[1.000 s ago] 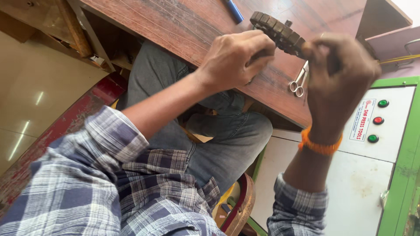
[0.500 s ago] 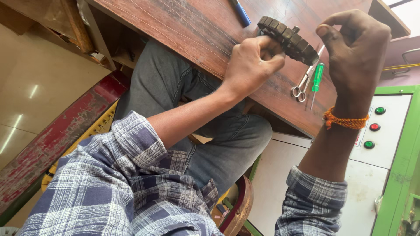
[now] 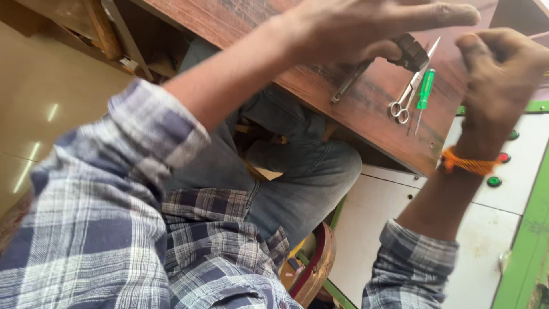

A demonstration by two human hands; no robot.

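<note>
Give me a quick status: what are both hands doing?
Left hand spread, resting on dark toothed part. Right hand curled, apparently empty. Scissors and green screwdriver lie beside, on wooden table.

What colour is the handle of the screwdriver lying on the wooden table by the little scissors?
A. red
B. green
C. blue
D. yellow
B: the screwdriver has a bright green handle and lies on the wooden table right beside the small scissors.
</note>
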